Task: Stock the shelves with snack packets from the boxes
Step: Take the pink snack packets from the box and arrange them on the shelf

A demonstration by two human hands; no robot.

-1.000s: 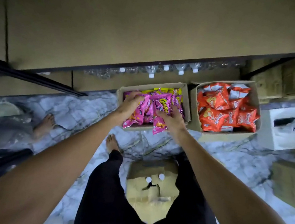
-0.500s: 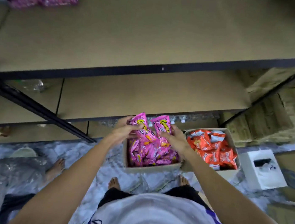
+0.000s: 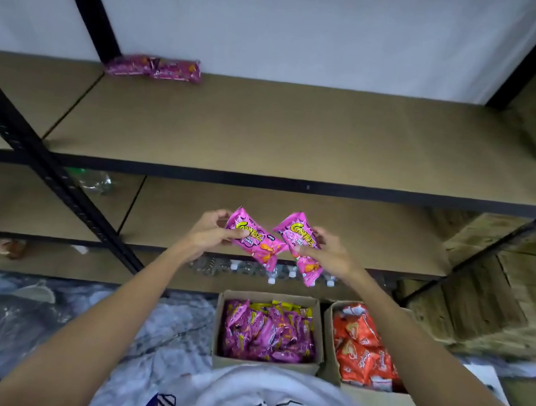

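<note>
Two pink snack packets held up before the shelving.

The left hand (image 3: pixel 209 233) grips one glossy pink foil packet (image 3: pixel 254 236) and the right hand (image 3: pixel 330 251) pinches a second pink foil packet (image 3: pixel 302 240), both in front of the brown board middle shelf (image 3: pixel 380 237). On the floor below, an open cardboard box of pink packets (image 3: pixel 263 366) stands just beside a cardboard box of orange packets (image 3: pixel 329 342). Stocked pink packets (image 3: pixel 153 68) lie at the back of the upper shelf (image 3: pixel 302 132).

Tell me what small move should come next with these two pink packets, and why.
Probably lift both to the upper shelf and set them beside the pink packets lying at its back left. The left hand and right hand each hold one packet in the air, not yet shelved.
</note>
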